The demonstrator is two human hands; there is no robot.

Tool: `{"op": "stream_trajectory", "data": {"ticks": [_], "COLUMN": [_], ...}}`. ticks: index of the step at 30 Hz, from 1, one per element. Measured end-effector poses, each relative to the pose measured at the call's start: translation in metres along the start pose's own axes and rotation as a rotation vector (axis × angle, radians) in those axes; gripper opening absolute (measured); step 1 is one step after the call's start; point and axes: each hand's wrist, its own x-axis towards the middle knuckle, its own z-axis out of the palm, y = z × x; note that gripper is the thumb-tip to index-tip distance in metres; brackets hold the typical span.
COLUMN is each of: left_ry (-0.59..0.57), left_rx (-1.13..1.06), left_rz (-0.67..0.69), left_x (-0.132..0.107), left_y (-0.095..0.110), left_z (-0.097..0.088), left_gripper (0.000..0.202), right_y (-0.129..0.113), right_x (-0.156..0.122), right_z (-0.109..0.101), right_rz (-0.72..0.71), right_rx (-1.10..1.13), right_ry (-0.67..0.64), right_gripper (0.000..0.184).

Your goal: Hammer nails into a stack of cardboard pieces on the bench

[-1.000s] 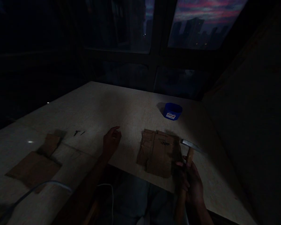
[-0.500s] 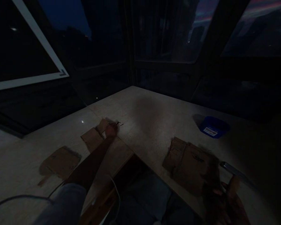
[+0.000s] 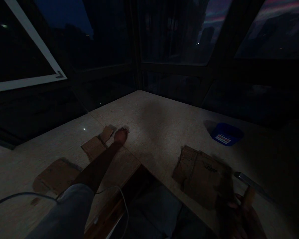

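Note:
My left hand (image 3: pixel 121 135) reaches out to the counter with its fingers curled down on the surface. A tiny dark tip shows at its fingertips; whatever it pinches is too small to name. Beside that hand lie a small cardboard scrap (image 3: pixel 106 133) and a larger cardboard piece (image 3: pixel 93 147). Low on the right, in deep shadow, is my right hand (image 3: pixel 241 215), its fingers bent. A yellowish-brown upright shape stands at it, either a thumb or a handle. Close to it are a flattened cardboard sheet (image 3: pixel 199 179) with dark marks or bits on it, and a long grey metallic object (image 3: pixel 250 182).
A blue plastic tub (image 3: pixel 226 134) with a white label stands at the right rear of the pale counter (image 3: pixel 151 132). Another cardboard piece (image 3: pixel 56 176) lies at left. A cable (image 3: pixel 25 195) runs across my left sleeve. Dark windows border the counter.
My left hand has shifted slightly forward and right, over small dark thin pieces that showed on the counter before. The right hand stays nearly in place. The view has turned slightly.

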Motion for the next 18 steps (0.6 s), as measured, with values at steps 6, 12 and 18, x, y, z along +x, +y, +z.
{"op": "stream_trajectory", "data": {"ticks": [6, 12, 18], "left_ry": [0.016, -0.33, -0.834], "left_rx": [-0.314, -0.93, -1.152], "left_rz": [0.069, 0.104, 0.016], "left_x": [-0.007, -0.065, -0.137], "left_y": [0.047, 0.155, 0.241], "left_z": [0.025, 0.069, 0.095], "left_gripper": [0.01, 0.042, 0.053], "right_y": [0.004, 0.007, 0.005], "right_x": [0.0, 0.002, 0.002], "right_z": [0.009, 0.011, 0.015], "right_rz": [-0.027, -0.062, -0.081], "right_rx": [0.184, 0.232, 0.268], "right_ry": [0.019, -0.022, 0.037], "right_gripper": [0.027, 0.024, 0.033]}}
